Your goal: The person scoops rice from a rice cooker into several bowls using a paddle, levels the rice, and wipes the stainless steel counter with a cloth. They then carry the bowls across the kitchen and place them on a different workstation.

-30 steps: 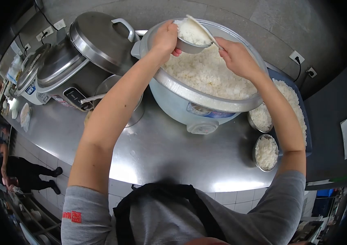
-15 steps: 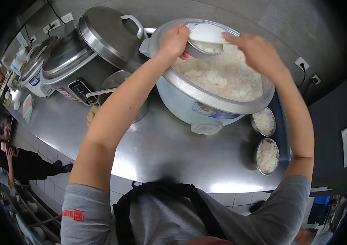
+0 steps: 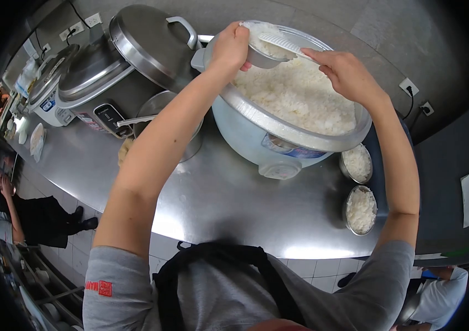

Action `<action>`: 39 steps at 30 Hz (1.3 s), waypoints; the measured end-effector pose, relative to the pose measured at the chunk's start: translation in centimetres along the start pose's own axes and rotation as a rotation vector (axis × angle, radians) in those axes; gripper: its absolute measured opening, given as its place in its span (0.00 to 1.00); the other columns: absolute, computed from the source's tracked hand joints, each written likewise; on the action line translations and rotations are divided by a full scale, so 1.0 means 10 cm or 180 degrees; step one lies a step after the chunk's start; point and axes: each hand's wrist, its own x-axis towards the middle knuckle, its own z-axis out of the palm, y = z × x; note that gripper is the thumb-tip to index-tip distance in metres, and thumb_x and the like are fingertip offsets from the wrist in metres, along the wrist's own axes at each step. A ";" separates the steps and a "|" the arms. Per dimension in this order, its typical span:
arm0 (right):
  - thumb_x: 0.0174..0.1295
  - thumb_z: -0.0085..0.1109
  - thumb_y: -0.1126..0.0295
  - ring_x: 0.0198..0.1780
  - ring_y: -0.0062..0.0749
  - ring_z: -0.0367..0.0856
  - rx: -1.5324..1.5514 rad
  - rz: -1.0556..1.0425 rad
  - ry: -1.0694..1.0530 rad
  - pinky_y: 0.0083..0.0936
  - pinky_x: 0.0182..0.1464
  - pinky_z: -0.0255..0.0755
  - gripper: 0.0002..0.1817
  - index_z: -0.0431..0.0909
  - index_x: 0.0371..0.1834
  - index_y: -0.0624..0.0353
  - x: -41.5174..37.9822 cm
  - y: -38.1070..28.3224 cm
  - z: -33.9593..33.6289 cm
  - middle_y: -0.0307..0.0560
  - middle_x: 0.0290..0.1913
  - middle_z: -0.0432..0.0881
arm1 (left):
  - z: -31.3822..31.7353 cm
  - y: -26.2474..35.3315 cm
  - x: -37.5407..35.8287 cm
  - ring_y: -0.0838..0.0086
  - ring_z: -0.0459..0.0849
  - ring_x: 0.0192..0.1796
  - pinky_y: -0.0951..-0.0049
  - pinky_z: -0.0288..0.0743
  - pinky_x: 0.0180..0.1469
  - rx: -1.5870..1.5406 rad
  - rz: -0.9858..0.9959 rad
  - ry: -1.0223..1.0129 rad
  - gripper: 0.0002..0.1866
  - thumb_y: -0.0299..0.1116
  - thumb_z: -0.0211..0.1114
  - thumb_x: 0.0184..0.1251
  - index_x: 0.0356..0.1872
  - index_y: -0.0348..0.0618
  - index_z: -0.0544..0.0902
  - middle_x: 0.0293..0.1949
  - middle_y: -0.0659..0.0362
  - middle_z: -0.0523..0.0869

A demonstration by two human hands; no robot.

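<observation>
My left hand [image 3: 232, 48] grips a metal bowl [image 3: 265, 59] by its side, tilted over the far left part of the big rice cooker [image 3: 278, 124]. White rice [image 3: 259, 33] is heaped in that bowl. In my right hand [image 3: 343, 71] is the handle of a white ribbed rice paddle [image 3: 281, 42], whose blade lies against the rice in the bowl. Below both hands, the open cooker holds a large mass of rice [image 3: 300, 99]. Two metal bowls of rice, one farther [image 3: 356, 163] and one nearer [image 3: 361, 210], stand right of the cooker.
Left of the cooker are a metal pot [image 3: 190, 148] with a utensil across it, a leaning round lid [image 3: 149, 47] and two closed cookers, one dark [image 3: 93, 83] and one white [image 3: 52, 113]. Another person [image 3: 41, 220] stands at the lower left; part of one shows at the lower right.
More rice now shows heaped in the held bowl. The paddle has turned and shifted slightly right over it. The person at lower left has shifted, and the one at lower right is more visible.
</observation>
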 end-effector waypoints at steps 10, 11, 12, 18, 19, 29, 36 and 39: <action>0.50 0.50 0.82 0.36 0.40 0.79 -0.1588 -0.0098 0.0617 0.34 0.37 0.73 0.28 0.76 0.55 0.41 0.19 0.04 -0.06 0.43 0.34 0.79 | 0.13 -0.09 -0.01 0.60 0.82 0.23 0.64 0.75 0.39 0.1276 0.1297 0.0688 0.24 0.39 0.42 0.63 0.60 0.48 0.71 0.35 0.47 0.83; 0.50 0.50 0.82 0.36 0.40 0.79 -0.1693 -0.0083 0.0525 0.34 0.36 0.73 0.29 0.76 0.54 0.40 0.19 0.06 -0.03 0.43 0.33 0.79 | 0.13 -0.13 0.02 0.61 0.82 0.23 0.64 0.75 0.39 0.1128 0.1250 0.0727 0.24 0.39 0.41 0.63 0.60 0.48 0.71 0.34 0.47 0.83; 0.50 0.50 0.82 0.36 0.40 0.79 -0.1475 -0.0140 0.0423 0.34 0.37 0.73 0.29 0.76 0.55 0.40 0.20 0.07 -0.03 0.43 0.33 0.79 | 0.13 -0.11 -0.02 0.61 0.82 0.23 0.64 0.75 0.39 0.0968 0.1116 0.0704 0.24 0.39 0.41 0.63 0.60 0.48 0.70 0.34 0.48 0.83; 0.55 0.47 0.80 0.35 0.37 0.78 -0.0439 -0.0023 0.0378 0.32 0.35 0.73 0.27 0.73 0.58 0.41 0.22 0.27 0.13 0.44 0.32 0.78 | 0.09 0.07 -0.18 0.64 0.81 0.20 0.64 0.75 0.39 0.0202 0.0381 0.0572 0.24 0.38 0.39 0.65 0.60 0.45 0.69 0.31 0.47 0.82; 0.57 0.46 0.79 0.33 0.33 0.77 -0.0354 -0.0108 0.0452 0.31 0.33 0.72 0.25 0.72 0.58 0.42 0.22 0.25 0.21 0.43 0.32 0.77 | 0.09 0.06 -0.17 0.62 0.81 0.23 0.63 0.74 0.40 0.0242 0.0387 0.0604 0.24 0.38 0.39 0.65 0.60 0.44 0.69 0.31 0.46 0.82; 0.55 0.46 0.79 0.41 0.48 0.78 0.2232 0.1706 0.0354 0.30 0.42 0.73 0.23 0.68 0.57 0.61 0.26 -0.45 0.56 0.60 0.38 0.78 | 0.26 -0.16 -0.11 0.60 0.80 0.29 0.63 0.72 0.41 0.0840 0.1122 0.1581 0.24 0.38 0.40 0.65 0.63 0.44 0.63 0.37 0.45 0.82; 0.54 0.50 0.79 0.39 0.43 0.78 0.0813 0.0025 0.0441 0.33 0.45 0.70 0.26 0.67 0.60 0.63 0.35 -0.49 0.48 0.58 0.39 0.79 | -0.40 0.10 -0.27 0.59 0.81 0.30 0.62 0.75 0.34 0.0646 0.0733 0.0927 0.24 0.39 0.42 0.64 0.60 0.44 0.68 0.35 0.45 0.82; 0.54 0.53 0.73 0.37 0.38 0.78 0.1494 0.0413 -0.0243 0.33 0.43 0.70 0.25 0.67 0.58 0.66 0.54 -0.45 0.19 0.56 0.37 0.79 | -0.97 0.15 -0.54 0.70 0.79 0.24 0.69 0.73 0.22 -0.0061 0.0136 0.0491 0.24 0.40 0.42 0.65 0.60 0.46 0.69 0.34 0.51 0.81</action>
